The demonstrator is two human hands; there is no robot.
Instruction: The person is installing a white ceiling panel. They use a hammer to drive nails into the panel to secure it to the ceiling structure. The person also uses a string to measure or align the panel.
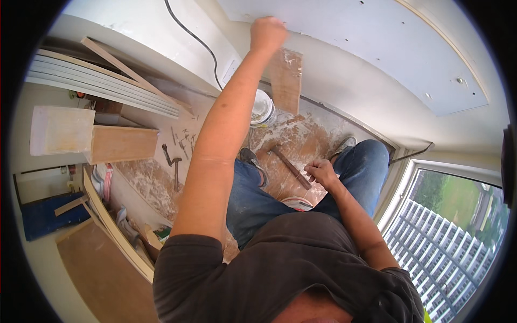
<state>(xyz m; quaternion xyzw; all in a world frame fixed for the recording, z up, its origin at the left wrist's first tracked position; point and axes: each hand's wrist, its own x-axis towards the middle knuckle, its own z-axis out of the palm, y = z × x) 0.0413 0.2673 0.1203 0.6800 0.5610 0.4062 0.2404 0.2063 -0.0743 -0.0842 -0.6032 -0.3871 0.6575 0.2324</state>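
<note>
My left hand [268,33] reaches far up to the lower edge of a pale blue-grey wall panel [344,29]. Its fingers are curled closed, and what they hold, if anything, is hidden. Lower down, by my right knee, my right hand [321,173] has its fingers bent together in a pinch. Anything between them is too small to make out. Just left of that hand a hammer [291,168] lies on the dusty floor, apart from the fingers. A wooden board [286,83] leans against the wall below my left hand.
A white bucket [262,107] stands beside the board. At left are a second hammer [175,167], scattered small pieces [184,139], stacked white strips [102,81] and a wooden box [123,144]. A black cable [196,40] hangs on the wall. At right is a window [452,215].
</note>
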